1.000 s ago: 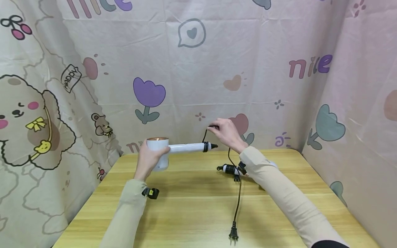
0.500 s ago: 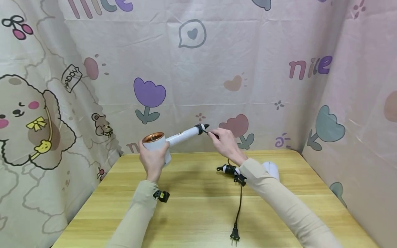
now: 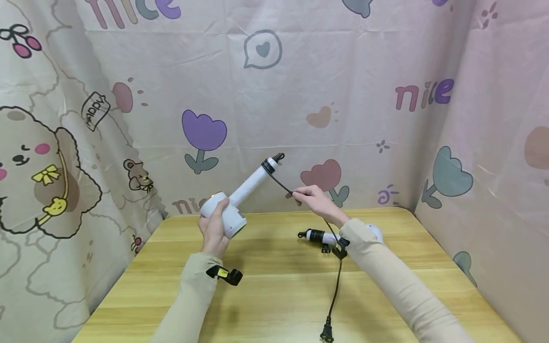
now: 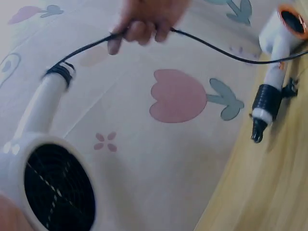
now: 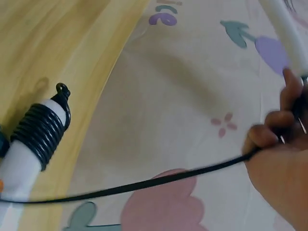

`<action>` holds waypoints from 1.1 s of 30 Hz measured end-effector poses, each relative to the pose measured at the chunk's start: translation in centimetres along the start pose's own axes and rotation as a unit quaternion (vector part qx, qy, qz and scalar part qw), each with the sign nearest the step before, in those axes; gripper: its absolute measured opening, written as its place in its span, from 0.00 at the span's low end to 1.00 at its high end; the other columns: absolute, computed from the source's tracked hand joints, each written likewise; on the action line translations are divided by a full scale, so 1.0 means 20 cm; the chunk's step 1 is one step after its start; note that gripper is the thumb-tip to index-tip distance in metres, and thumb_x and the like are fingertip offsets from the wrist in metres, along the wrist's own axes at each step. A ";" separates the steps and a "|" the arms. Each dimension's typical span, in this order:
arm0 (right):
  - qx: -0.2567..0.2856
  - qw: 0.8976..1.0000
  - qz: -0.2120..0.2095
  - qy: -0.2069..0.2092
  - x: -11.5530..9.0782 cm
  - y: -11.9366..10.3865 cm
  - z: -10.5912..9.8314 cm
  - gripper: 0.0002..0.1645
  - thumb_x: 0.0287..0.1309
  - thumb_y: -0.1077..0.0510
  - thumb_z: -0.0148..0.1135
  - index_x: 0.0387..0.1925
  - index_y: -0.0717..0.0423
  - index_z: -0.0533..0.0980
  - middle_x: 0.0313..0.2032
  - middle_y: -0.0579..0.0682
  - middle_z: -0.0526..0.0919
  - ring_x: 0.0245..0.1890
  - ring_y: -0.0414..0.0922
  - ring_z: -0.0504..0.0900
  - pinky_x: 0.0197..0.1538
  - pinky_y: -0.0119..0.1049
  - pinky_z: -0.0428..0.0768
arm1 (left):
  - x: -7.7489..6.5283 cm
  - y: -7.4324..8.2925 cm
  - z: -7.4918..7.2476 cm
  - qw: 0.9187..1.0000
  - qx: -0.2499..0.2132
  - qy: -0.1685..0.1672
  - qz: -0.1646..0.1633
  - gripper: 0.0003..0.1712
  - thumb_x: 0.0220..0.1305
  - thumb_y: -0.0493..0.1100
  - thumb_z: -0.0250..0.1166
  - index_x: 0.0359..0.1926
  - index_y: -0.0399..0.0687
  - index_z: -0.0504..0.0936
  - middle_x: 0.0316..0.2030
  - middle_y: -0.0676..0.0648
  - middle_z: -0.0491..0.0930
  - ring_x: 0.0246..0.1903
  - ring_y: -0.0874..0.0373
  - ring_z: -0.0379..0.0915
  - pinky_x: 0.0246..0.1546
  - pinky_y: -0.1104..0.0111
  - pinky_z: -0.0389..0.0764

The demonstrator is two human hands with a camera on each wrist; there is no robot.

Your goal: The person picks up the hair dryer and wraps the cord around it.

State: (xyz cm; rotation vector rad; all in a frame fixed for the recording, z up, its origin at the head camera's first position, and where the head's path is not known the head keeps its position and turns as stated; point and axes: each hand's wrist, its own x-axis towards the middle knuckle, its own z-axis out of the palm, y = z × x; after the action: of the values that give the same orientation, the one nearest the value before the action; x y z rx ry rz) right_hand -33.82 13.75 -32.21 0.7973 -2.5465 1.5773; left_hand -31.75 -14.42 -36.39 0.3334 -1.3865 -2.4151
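My left hand [image 3: 213, 232] grips a white hair dryer [image 3: 249, 186] by its barrel, up off the table, its handle slanting up to the right. Several turns of its black cord [image 3: 280, 184] wrap the handle near the end. From those turns the cord runs to my right hand [image 3: 317, 202], which pinches it right of the handle. Beyond the fingers it hangs down to a two-pin plug [image 3: 327, 329] near the table's front. The left wrist view shows the dryer's dark round grille [image 4: 60, 187]; there the cord stretches on both sides of the right hand.
A second white hair dryer [image 4: 275, 72] lies on the wooden table [image 3: 266, 295] at the right, partly behind the right forearm. Its cord [image 5: 38, 132] is coiled tightly around its handle. A patterned cloth [image 3: 274, 114] hangs behind the table and along both sides.
The held dryer has tilted from level to a steep slant, its handle end rising and its copper-coloured opening turning away. My right hand has lowered, drawing the cord out to the right.
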 end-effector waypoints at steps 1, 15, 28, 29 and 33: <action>0.008 1.000 0.005 -0.011 0.00 0.01 -0.02 0.17 0.74 0.55 0.49 0.35 0.61 0.79 0.27 0.55 0.69 0.24 0.43 0.57 0.36 0.37 0.59 | 0.00 0.00 0.00 1.000 -0.006 -0.007 -0.016 0.31 0.57 0.48 0.73 0.55 0.52 0.65 0.47 0.49 0.75 0.41 0.58 0.80 0.42 0.62 0.85; -0.130 0.989 0.065 0.033 0.08 0.07 -0.19 0.17 0.70 0.47 0.56 0.46 0.49 0.85 0.54 0.51 0.83 0.55 0.49 0.79 0.58 0.48 0.77 | 0.00 -0.03 -0.04 0.981 0.065 -0.128 -0.133 0.28 0.62 0.52 0.67 0.56 0.47 0.66 0.37 0.52 0.80 0.36 0.58 0.81 0.43 0.63 0.84; -0.188 0.978 0.039 0.080 0.06 0.05 -0.22 0.11 0.60 0.54 0.67 0.43 0.52 0.86 0.43 0.51 0.88 0.37 0.44 0.80 0.37 0.34 0.77 | 0.01 -0.09 -0.10 0.942 0.167 -0.247 -0.154 0.33 0.65 0.51 0.62 0.63 0.42 0.62 0.36 0.48 0.82 0.33 0.55 0.82 0.38 0.60 0.85; -0.195 0.977 0.036 0.082 0.06 0.05 -0.22 0.11 0.59 0.52 0.69 0.41 0.51 0.87 0.42 0.50 0.88 0.37 0.44 0.81 0.38 0.35 0.79 | 0.01 -0.09 -0.10 0.943 0.180 -0.244 -0.139 0.33 0.64 0.50 0.63 0.64 0.43 0.62 0.37 0.48 0.81 0.33 0.55 0.82 0.38 0.59 0.85; -0.229 0.969 0.004 0.093 0.06 0.04 -0.21 0.10 0.56 0.49 0.71 0.36 0.49 0.88 0.36 0.47 0.88 0.36 0.43 0.84 0.41 0.37 0.82 | 0.02 -0.07 -0.09 0.940 0.248 -0.227 -0.052 0.38 0.59 0.47 0.69 0.66 0.47 0.61 0.44 0.45 0.77 0.35 0.54 0.81 0.37 0.58 0.85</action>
State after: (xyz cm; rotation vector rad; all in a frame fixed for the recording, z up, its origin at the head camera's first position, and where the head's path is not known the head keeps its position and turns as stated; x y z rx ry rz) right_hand -36.19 17.19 -30.46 0.5547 -2.6134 0.9438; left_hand -31.59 -15.39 -38.49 -0.0495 -2.2405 -2.2772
